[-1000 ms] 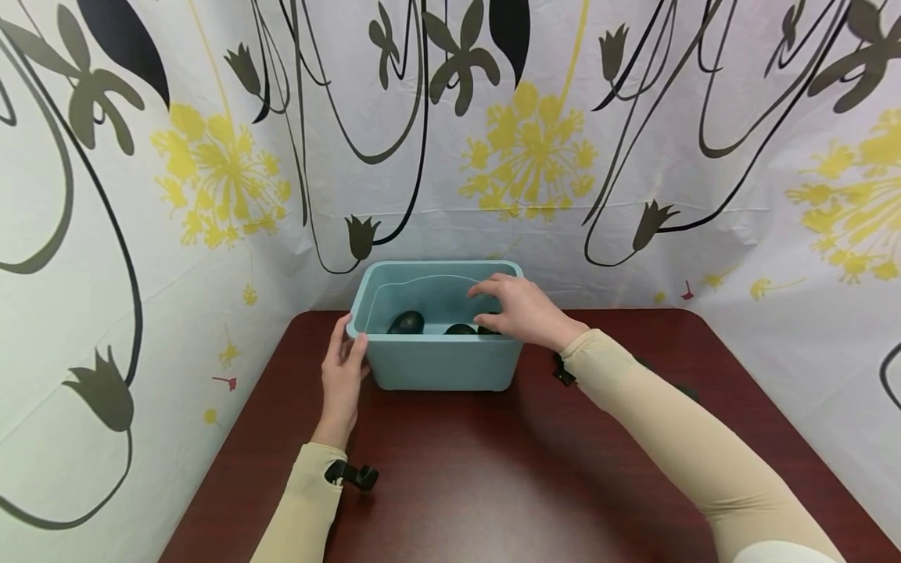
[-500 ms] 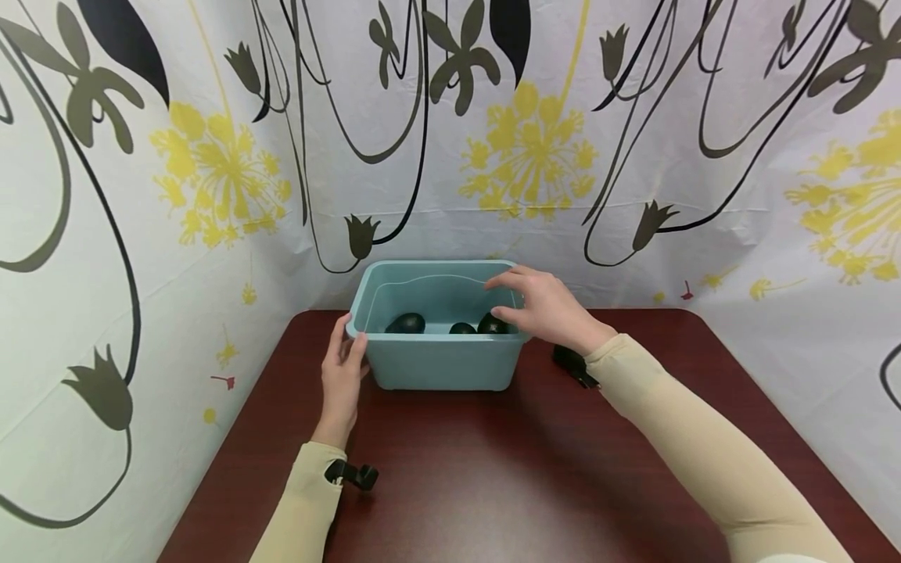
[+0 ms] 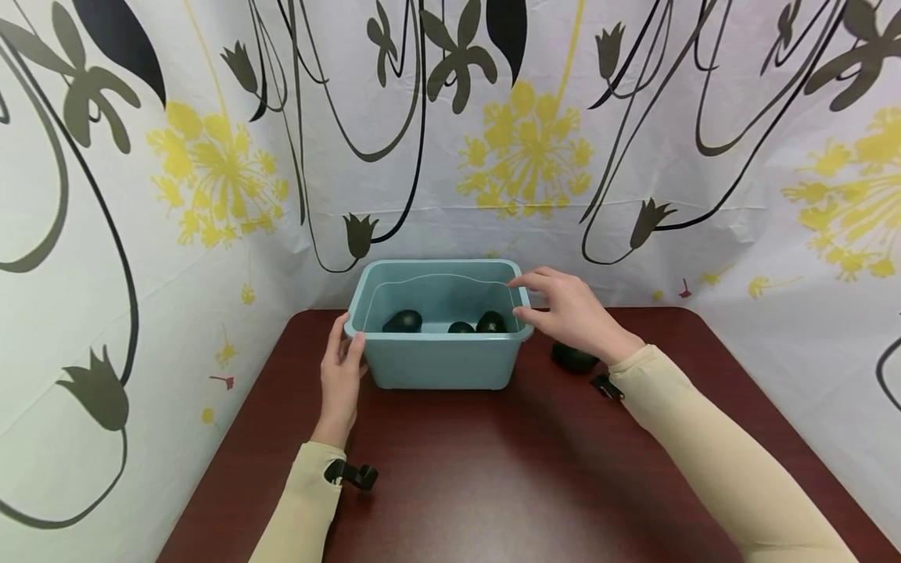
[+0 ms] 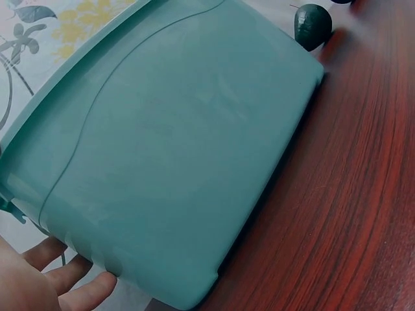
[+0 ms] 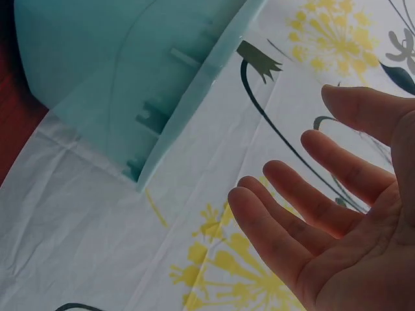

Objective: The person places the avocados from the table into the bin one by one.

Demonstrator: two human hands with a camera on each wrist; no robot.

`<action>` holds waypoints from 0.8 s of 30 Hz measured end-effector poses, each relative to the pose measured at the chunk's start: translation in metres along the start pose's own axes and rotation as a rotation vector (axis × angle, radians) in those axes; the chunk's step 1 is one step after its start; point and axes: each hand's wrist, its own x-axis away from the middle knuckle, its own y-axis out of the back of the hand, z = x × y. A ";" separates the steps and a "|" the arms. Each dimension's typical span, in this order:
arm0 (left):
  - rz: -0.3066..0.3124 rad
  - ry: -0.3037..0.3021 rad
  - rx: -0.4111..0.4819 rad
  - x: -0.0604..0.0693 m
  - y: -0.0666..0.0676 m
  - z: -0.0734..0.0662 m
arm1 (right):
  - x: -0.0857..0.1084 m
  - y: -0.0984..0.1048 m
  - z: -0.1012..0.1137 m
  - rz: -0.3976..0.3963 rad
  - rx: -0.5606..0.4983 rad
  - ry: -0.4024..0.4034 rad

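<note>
A light blue plastic bin [image 3: 443, 363] stands at the table's back, with three dark green avocados [image 3: 403, 321] showing inside. My left hand [image 3: 342, 383] grips its left front corner, thumb at the front and fingers along the left side; in the left wrist view, the fingertips [image 4: 91, 291] touch the outer wall. Over the right rim is my right hand [image 3: 572, 311], its fingers spread and holding nothing. The right wrist view shows that palm and its loosely bent fingers [image 5: 311, 214] apart from the bin. Another avocado [image 3: 573, 358] lies on the table beneath the right hand.
The dark red wooden table [image 3: 450, 485] reaches toward me in front of the bin. A white cloth [image 3: 450, 180] with a flower print hangs close behind it and along both sides. Another dark object [image 4: 342, 1] is cut off at the left wrist view's top edge.
My right hand has drawn back to the right, from over the bin's inside to its right rim. The avocados in the bin show more fully. The left hand stays put.
</note>
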 end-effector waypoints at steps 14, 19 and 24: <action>0.011 0.021 0.018 0.001 0.001 -0.001 | 0.023 0.002 -0.030 -0.013 -0.035 -0.120; 0.016 0.020 0.018 0.002 -0.001 -0.002 | 0.031 -0.001 -0.042 -0.013 -0.061 -0.175; 0.014 0.017 0.005 0.002 -0.002 -0.005 | 0.036 -0.004 -0.051 -0.018 -0.085 -0.218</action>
